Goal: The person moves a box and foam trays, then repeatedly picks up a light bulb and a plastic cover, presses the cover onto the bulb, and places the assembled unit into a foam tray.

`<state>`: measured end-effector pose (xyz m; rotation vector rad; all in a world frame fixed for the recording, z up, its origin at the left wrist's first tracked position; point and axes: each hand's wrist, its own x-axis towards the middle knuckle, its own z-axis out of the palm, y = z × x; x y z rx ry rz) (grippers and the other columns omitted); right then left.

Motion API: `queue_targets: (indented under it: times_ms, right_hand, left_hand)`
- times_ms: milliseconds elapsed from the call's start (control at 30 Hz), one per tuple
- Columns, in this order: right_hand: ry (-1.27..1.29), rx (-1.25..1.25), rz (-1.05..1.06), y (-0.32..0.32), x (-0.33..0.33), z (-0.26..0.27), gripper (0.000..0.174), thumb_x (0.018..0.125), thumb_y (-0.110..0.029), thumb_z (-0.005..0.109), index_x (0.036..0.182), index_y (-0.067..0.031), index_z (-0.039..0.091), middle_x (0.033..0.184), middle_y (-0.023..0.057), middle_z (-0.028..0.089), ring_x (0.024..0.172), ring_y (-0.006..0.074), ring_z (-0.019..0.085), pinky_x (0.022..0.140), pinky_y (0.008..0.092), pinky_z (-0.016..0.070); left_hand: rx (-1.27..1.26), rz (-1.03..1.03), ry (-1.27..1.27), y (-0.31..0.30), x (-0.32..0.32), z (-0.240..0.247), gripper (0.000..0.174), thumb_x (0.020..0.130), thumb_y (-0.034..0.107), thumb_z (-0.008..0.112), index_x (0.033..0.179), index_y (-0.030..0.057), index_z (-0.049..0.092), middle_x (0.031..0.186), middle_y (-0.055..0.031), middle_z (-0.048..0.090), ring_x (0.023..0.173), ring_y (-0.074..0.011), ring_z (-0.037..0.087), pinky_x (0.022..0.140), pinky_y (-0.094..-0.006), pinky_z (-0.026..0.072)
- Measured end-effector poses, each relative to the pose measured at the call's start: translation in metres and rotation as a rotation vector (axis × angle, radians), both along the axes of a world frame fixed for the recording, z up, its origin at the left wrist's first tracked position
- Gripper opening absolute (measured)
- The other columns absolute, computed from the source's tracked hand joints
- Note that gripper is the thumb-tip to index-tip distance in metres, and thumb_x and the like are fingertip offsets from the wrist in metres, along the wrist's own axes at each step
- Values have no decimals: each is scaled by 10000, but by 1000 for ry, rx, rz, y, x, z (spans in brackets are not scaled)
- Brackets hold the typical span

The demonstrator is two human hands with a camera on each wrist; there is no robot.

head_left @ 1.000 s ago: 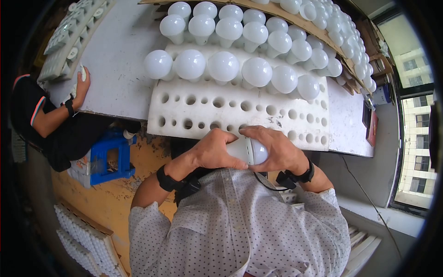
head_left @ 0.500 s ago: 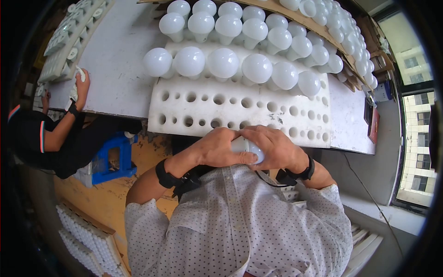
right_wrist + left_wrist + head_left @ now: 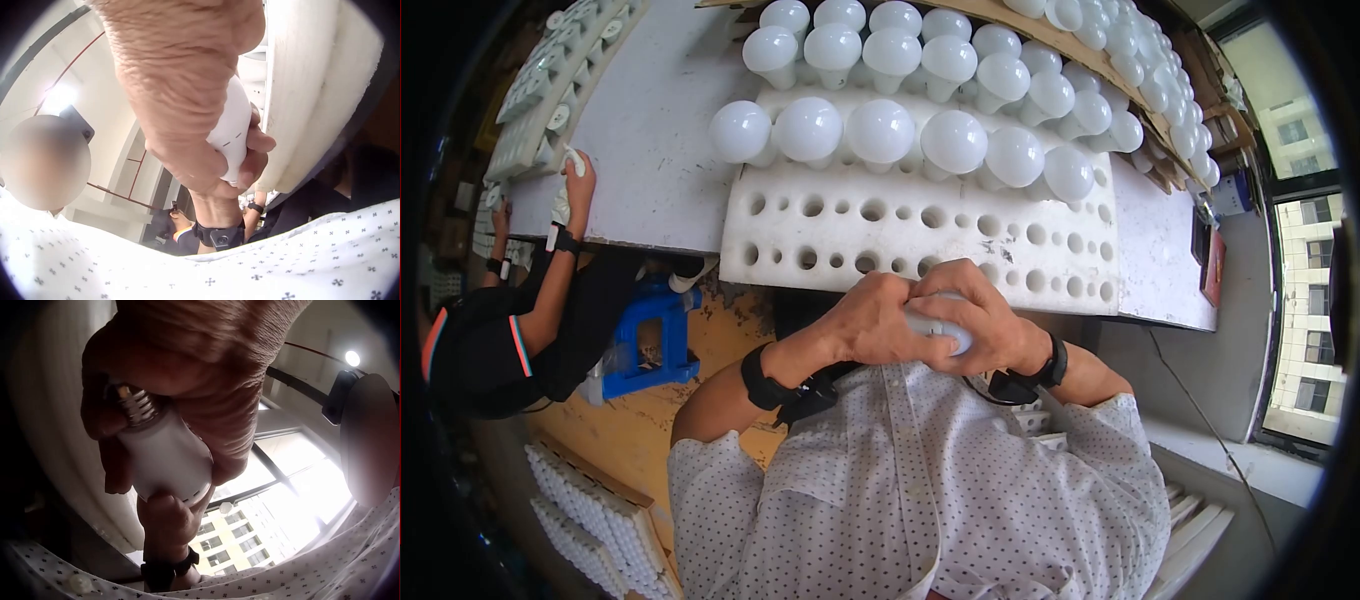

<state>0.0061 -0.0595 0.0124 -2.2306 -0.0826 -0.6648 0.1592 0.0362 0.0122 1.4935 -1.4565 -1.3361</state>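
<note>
Both hands meet round one white bulb (image 3: 940, 328) at the front edge of the foam tray (image 3: 850, 225). In the head view the left hand (image 3: 872, 322) grips the bulb's base end, its thumb along the side. Over the rounded dome end curl the fingers of the right hand (image 3: 985, 322). The left wrist view shows the bulb (image 3: 167, 453) with its metal screw cap (image 3: 139, 407) between the left fingers. Part of the white body (image 3: 232, 128) shows between the hands in the right wrist view.
Rows of bulbs (image 3: 880, 130) stand in the foam behind two rows of bare holes. More bulbs (image 3: 1145, 70) fill a cardboard-edged tray at back right. Another person's arm (image 3: 578, 205) rests at the table's left, by a blue stool (image 3: 645, 340). A window is on the right.
The right hand has closed further over the bulb's dome, and less of the bulb shows. The left thumb has moved onto the dome side. The other person at left has shifted.
</note>
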Motion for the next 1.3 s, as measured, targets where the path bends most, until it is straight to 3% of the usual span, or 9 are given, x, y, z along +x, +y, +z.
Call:
queue_targets:
  times_ms: [167,333,533,600,700,767,933,1067,1300]
  right_hand:
    - [-144,13,48,1,0,-6,401,512,-27,689,897,-79,590,928,67,516,835,242,492,695,326,420]
    - [-71,106,42,-4,0,-7,470,527,-34,704,966,-68,538,926,79,506,827,242,492,710,334,427]
    - [1,283,-176,-12,-11,3,655,595,-109,767,1139,-42,409,1024,109,481,918,231,506,790,340,429]
    - [83,347,-207,-15,-24,8,678,621,-143,778,1161,-36,382,1138,141,466,992,228,509,847,334,420]
    - [-11,328,-286,-28,-44,16,671,619,-118,769,1161,-46,380,1177,153,451,1029,231,502,878,347,412]
    - [-83,156,-490,-51,-65,35,664,611,-72,752,1161,-59,381,1167,146,456,1031,227,500,877,359,419]
    - [-15,-73,-981,-127,-103,59,600,616,-15,715,1135,-59,417,1077,120,493,973,224,528,796,337,470]
    - [84,-367,-870,-162,-93,39,606,606,-101,756,1136,-72,464,1118,138,477,959,280,535,808,366,466]
    - [51,52,-917,-199,-111,62,476,708,-204,716,1132,-65,551,1095,101,545,990,203,538,733,298,478]
  left_hand:
    - [56,-8,-63,0,-6,10,496,580,353,689,779,-93,601,697,-142,627,662,-186,615,603,-289,496]
    - [35,16,-90,-6,-4,10,492,616,371,670,780,-88,604,654,-135,618,603,-173,604,546,-280,482]
    - [330,52,780,-14,-4,-8,616,837,494,518,891,-117,564,695,-119,596,460,-136,581,340,-183,409]
    - [199,-43,683,-16,-6,-10,669,863,570,388,950,-76,539,744,-109,591,575,-169,632,365,-198,455]
    - [221,-22,626,-12,-5,-3,541,877,450,482,1007,-73,534,827,-142,618,659,-162,639,430,-207,487]
    - [-6,135,263,-1,-3,1,401,845,262,601,1056,-71,529,930,-180,630,739,-149,631,499,-217,501]
    - [43,170,258,5,13,1,363,777,122,668,1052,-78,542,980,-190,630,791,-146,622,664,-233,512]
    - [-12,275,207,2,15,2,299,762,86,675,1004,-57,572,965,-163,644,813,-129,625,716,-230,498]
    - [-206,500,20,24,38,-10,272,719,25,669,964,-46,574,896,-156,655,740,-140,639,603,-226,505]
